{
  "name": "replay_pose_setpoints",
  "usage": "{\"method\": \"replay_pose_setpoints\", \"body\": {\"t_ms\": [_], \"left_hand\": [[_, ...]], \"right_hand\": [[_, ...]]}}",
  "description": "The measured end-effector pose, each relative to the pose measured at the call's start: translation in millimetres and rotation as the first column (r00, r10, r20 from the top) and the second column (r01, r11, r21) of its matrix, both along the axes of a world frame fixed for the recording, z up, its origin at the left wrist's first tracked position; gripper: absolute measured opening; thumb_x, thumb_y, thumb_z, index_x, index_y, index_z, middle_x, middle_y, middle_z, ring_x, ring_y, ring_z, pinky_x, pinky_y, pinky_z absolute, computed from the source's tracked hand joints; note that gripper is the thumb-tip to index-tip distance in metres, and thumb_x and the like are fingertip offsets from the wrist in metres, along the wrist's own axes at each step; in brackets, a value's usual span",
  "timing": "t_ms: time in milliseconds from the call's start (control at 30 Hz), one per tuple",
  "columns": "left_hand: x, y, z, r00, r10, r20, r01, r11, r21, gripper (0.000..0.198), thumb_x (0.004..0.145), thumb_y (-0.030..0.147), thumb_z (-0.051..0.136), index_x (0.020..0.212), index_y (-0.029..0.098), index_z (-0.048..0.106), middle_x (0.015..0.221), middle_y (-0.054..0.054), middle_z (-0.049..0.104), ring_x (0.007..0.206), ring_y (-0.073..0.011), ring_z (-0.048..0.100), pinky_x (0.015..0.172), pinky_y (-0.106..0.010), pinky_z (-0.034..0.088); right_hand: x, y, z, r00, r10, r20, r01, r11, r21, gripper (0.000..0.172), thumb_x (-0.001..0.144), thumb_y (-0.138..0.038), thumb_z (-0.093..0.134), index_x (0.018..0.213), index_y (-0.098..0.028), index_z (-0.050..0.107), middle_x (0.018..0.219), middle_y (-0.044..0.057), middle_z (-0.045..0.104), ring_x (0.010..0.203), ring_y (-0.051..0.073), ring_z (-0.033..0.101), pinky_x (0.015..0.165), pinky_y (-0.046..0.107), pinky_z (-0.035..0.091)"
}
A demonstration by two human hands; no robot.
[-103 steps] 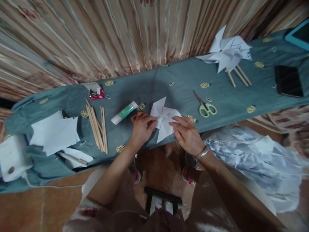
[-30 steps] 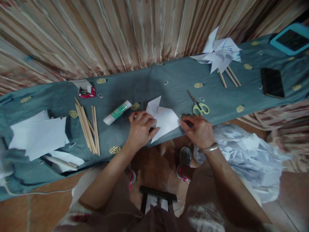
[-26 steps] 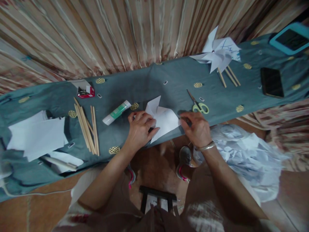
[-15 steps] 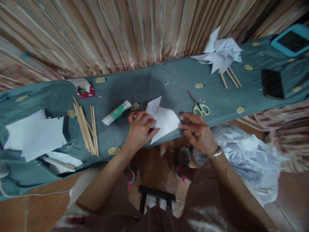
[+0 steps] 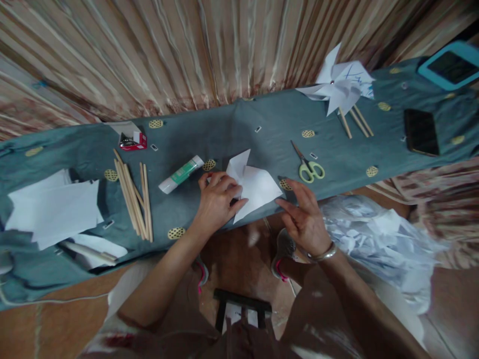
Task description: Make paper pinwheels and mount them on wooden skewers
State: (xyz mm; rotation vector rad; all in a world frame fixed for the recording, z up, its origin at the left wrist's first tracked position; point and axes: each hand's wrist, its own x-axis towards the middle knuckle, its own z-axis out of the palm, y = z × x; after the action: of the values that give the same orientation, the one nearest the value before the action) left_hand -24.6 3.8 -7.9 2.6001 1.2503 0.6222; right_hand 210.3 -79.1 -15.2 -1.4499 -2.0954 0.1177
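A white paper pinwheel (image 5: 257, 190), partly folded, lies near the front edge of the table. My left hand (image 5: 218, 200) grips it at its left side, with curled fingers and thumb on the folds near its middle; that part of the paper is hidden. Just off the pinwheel's right corner is my right hand (image 5: 305, 214), its fingers apart and nothing in them. Scissors with green handles (image 5: 310, 170) lie beyond the right hand. A glue stick (image 5: 181, 174) with a green label rests left of the pinwheel.
Left on the cloth-covered table are wooden sticks (image 5: 130, 199), stacked paper (image 5: 63, 209) and a red box (image 5: 132, 141). Finished pinwheels (image 5: 339, 87), a phone (image 5: 421, 132) and a blue-framed device (image 5: 452, 66) lie to the right. A plastic bag of paper scraps (image 5: 381, 244) stands below the table.
My right hand has drawn back slightly toward me from the pinwheel's right corner, letting the paper go. The left hand stays in place on the paper.
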Motion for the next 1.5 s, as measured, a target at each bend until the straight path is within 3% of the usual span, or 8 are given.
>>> {"method": "replay_pose_setpoints", "body": {"t_ms": [167, 500, 667, 867, 1167, 1333, 1400, 1500], "left_hand": [[0, 0, 0.2, 1.0, 0.002, -0.005, -0.002, 1.0, 0.013, 0.021, 0.082, 0.041, 0.064, 0.092, 0.024, 0.07, 0.102, -0.006, 0.069, 0.11, -0.0297, 0.051, 0.097, -0.052, 0.027], [1, -1, 0.7, 1.0, 0.005, -0.002, -0.005, 1.0, -0.003, 0.02, 0.082, 0.04, 0.064, 0.092, 0.025, 0.07, 0.103, -0.006, 0.069, 0.11, -0.0297, 0.051, 0.097, -0.053, 0.026], [1, -2, 0.8, 1.0, 0.001, -0.003, -0.001, 1.0, 0.003, 0.021, 0.083, 0.04, 0.063, 0.093, 0.024, 0.07, 0.102, -0.006, 0.069, 0.111, -0.0297, 0.05, 0.098, -0.053, 0.026], [1, -3, -0.3, 1.0, 0.008, 0.013, -0.007, 1.0, -0.022, 0.021, 0.084, 0.039, 0.062, 0.096, 0.025, 0.071, 0.102, -0.005, 0.068, 0.113, -0.0301, 0.049, 0.1, -0.056, 0.025], [0, -3, 0.5, 1.0, 0.002, 0.004, -0.002, 0.999, -0.038, 0.023, 0.085, 0.04, 0.06, 0.098, 0.023, 0.07, 0.104, -0.005, 0.068, 0.111, -0.0281, 0.05, 0.1, -0.053, 0.024], [-1, -2, -2.1, 1.0, -0.003, 0.018, 0.003, 0.999, -0.038, 0.025, 0.086, 0.042, 0.059, 0.099, 0.023, 0.069, 0.103, -0.005, 0.068, 0.111, -0.0279, 0.05, 0.101, -0.052, 0.023], [-1, -2, -2.4, 1.0, -0.006, 0.016, 0.007, 0.999, -0.04, 0.025, 0.086, 0.042, 0.059, 0.099, 0.022, 0.069, 0.103, -0.006, 0.068, 0.111, -0.0278, 0.05, 0.101, -0.052, 0.024], [-1, -3, -1.6, 1.0, -0.004, 0.01, 0.005, 0.999, -0.048, 0.026, 0.087, 0.043, 0.057, 0.099, 0.023, 0.069, 0.103, -0.006, 0.068, 0.111, -0.0278, 0.05, 0.101, -0.051, 0.024]], "right_hand": [[-4, -10, -15.7, 0.999, -0.024, 0.036, 0.025, 0.999, -0.024, 0.056, 0.082, -0.01, 0.049, 0.135, -0.028, 0.048, 0.16, 0.004, 0.014, 0.145, 0.034, 0.02, 0.108, 0.06, 0.033], [-19, -15, -13.0, 0.998, -0.067, 0.007, 0.067, 0.998, 0.02, 0.066, 0.086, -0.011, 0.05, 0.145, -0.034, 0.032, 0.159, 0.005, 0.017, 0.142, 0.035, 0.026, 0.107, 0.062, 0.034], [-26, -8, -4.2, 0.994, -0.068, -0.081, 0.07, 0.997, 0.024, 0.056, 0.089, -0.014, 0.049, 0.142, -0.031, 0.04, 0.156, 0.007, 0.027, 0.14, 0.031, 0.032, 0.109, 0.057, 0.035], [-35, 19, 11.2, 0.951, -0.096, -0.294, 0.047, 0.984, -0.172, 0.036, 0.094, -0.026, 0.047, 0.129, -0.025, 0.056, 0.122, 0.009, 0.065, 0.116, 0.023, 0.058, 0.102, 0.045, 0.047], [-23, 45, 24.8, 0.804, -0.114, -0.584, -0.152, 0.91, -0.387, 0.018, 0.083, -0.033, 0.062, 0.096, -0.022, 0.069, 0.11, 0.007, 0.069, 0.099, 0.021, 0.064, 0.083, 0.036, 0.054], [-25, 53, 23.1, 0.709, -0.141, -0.691, -0.275, 0.847, -0.455, 0.018, 0.083, -0.028, 0.06, 0.097, -0.021, 0.068, 0.094, 0.004, 0.072, 0.085, 0.017, 0.068, 0.079, 0.033, 0.055], [-29, 55, 20.2, 0.719, -0.152, -0.678, -0.246, 0.857, -0.453, 0.017, 0.083, -0.028, 0.06, 0.096, -0.02, 0.068, 0.089, 0.003, 0.072, 0.08, 0.016, 0.068, 0.075, 0.031, 0.055], [-38, 57, 17.4, 0.82, -0.144, -0.554, -0.139, 0.889, -0.436, 0.012, 0.083, -0.029, 0.063, 0.09, -0.02, 0.068, 0.079, 0.001, 0.07, 0.07, 0.015, 0.065, 0.066, 0.028, 0.052]]}}
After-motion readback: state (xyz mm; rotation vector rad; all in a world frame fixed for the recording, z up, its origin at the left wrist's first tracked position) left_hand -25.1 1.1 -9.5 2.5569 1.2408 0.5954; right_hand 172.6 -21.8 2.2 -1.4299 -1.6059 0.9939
